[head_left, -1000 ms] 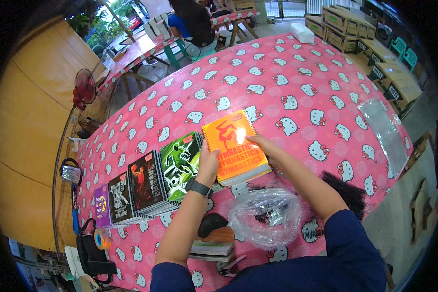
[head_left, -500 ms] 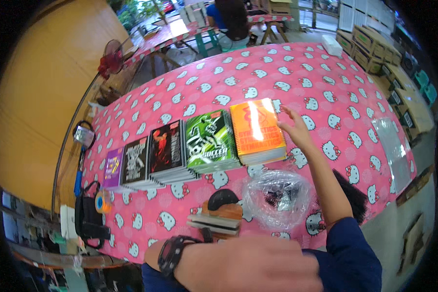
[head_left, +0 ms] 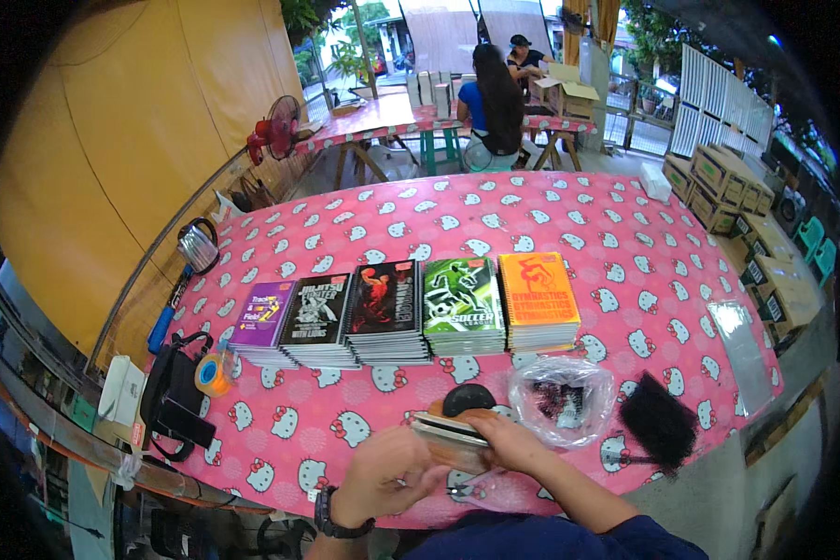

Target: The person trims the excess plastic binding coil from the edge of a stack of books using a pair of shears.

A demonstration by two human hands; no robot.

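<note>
Plastic bag [head_left: 563, 399] before notebook stacks [head_left: 411, 313]

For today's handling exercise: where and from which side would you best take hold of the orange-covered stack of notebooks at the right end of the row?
Probably grip the orange stack by its right long edge, coming from the right. That side faces bare tablecloth, while its left side sits close against the green stack. It lies flat, so fingers would slide under the bottom book, thumb on top.

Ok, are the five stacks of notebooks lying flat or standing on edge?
Lying flat: all five notebook stacks rest covers-up, side by side in one row on the pink tablecloth.
</note>
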